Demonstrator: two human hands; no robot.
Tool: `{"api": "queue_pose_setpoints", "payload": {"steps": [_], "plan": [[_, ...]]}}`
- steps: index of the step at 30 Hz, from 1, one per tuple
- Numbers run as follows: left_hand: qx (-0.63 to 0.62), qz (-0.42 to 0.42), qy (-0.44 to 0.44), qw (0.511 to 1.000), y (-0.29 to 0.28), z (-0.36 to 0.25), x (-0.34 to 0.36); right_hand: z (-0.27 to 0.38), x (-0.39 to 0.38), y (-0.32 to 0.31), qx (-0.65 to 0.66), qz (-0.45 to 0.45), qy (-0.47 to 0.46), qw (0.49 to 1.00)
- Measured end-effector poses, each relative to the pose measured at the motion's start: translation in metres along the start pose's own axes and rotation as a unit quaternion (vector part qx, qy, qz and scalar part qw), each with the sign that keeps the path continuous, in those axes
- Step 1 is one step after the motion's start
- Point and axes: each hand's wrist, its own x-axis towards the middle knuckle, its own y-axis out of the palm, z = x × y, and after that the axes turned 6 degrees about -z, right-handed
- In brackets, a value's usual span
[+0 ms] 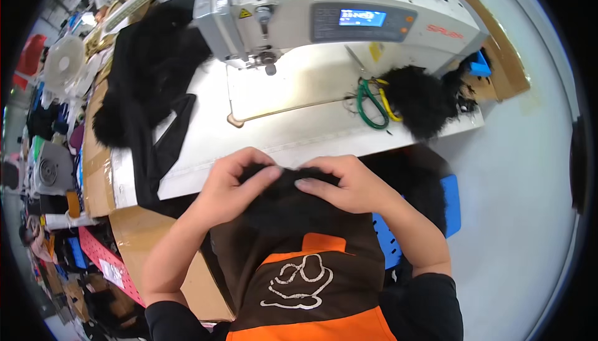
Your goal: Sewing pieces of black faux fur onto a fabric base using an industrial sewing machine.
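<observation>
My left hand [240, 188] and my right hand [336, 185] both grip a piece of black fluffy fabric [289, 207] over my lap, at the sewing table's front edge [187, 168], thumbs on top and fingertips partly hidden in the material. Above them stands a white sewing machine [336, 1] with a lit control screen [362, 18] and a needle plate below. Green-and-yellow handled scissors [372, 107] lie on the table beside a bunch of black fur [417, 98]. A heap of black cloth and fur [146, 79] drapes over the left of the table.
Cluttered materials, a translucent container [62, 67] and a grey appliance [50, 166] fill the far left. A pink perforated crate [109, 266] and cardboard [140, 241] are low left. A blue perforated crate [451, 207] is below right. A cardboard box [501, 60] sits behind the table's right end.
</observation>
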Motion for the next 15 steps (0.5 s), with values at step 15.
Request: {"api": "queue_pose_setpoints", "payload": {"steps": [15], "plan": [[0.347,-0.407,0.076,0.841,-0.101,0.046,-0.011,-0.037,-0.016,-0.022,0.315,-0.215,0.106,0.918]]}}
